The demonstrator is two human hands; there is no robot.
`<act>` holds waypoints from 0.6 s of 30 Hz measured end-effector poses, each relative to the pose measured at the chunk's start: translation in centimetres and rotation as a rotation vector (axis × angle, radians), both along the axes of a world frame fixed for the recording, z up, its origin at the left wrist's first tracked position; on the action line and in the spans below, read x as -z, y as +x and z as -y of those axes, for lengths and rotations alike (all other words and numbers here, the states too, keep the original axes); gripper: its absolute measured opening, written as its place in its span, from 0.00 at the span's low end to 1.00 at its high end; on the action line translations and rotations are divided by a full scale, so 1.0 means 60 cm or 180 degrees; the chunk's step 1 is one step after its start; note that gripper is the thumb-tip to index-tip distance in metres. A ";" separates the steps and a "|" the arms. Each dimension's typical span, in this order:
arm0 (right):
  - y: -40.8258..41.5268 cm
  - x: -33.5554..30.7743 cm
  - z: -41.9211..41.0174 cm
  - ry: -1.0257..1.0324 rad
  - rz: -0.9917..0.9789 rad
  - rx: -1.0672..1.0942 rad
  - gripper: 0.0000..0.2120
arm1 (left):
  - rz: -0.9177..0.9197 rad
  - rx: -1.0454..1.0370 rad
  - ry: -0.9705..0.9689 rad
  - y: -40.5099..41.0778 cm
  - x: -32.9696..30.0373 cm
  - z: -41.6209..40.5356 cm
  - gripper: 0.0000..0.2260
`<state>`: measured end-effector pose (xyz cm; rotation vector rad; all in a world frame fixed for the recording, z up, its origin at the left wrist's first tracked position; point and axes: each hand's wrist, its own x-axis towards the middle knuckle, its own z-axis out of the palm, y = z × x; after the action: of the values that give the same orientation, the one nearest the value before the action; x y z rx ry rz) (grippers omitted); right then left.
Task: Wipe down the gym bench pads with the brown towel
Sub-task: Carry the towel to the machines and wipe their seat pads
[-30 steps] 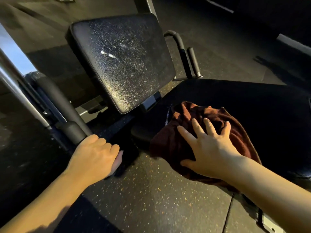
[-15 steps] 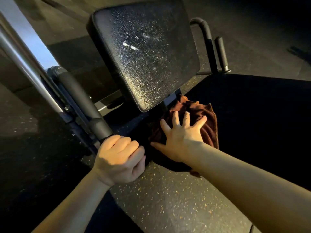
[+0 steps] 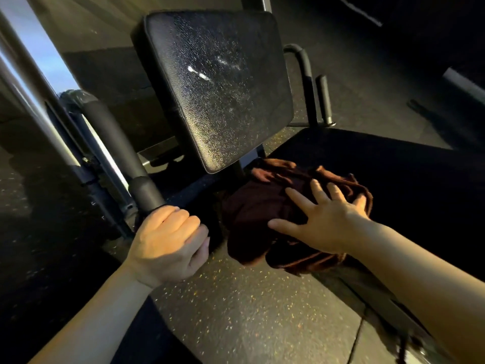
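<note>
The brown towel (image 3: 262,214) lies bunched on the near left corner of the black seat pad (image 3: 393,185). My right hand (image 3: 322,219) presses flat on the towel with its fingers spread. The upright black back pad (image 3: 217,90) stands just behind, its textured face glinting. My left hand (image 3: 168,243) grips the lower end of a padded black handle (image 3: 118,153) at the left of the bench. Part of the towel hangs over the seat pad's front edge.
A shiny metal post (image 3: 31,82) runs diagonally at the far left. A second pair of black handles (image 3: 312,88) stands at the right behind the back pad. Speckled rubber flooring (image 3: 249,311) spreads below.
My right hand has slid the towel rightward and toward me along the seat pad, away from the base of the back pad. My left hand keeps its grip on the handle.
</note>
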<state>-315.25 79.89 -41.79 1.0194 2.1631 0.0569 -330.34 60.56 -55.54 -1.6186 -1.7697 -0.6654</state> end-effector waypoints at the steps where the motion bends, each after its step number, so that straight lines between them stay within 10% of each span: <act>1: 0.013 -0.013 0.000 0.0006 0.0065 0.0109 0.48 | 0.0021 0.0026 -0.0002 -0.001 0.000 0.001 0.12; 18: -0.081 0.088 0.052 0.0100 0.0133 -0.1214 0.41 | 0.0353 0.0230 -0.0108 -0.092 -0.078 -0.005 0.07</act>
<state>-320.13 76.77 -47.06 0.6043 2.2956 0.2890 -335.85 60.88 -50.83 -1.7047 -1.8170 -0.7759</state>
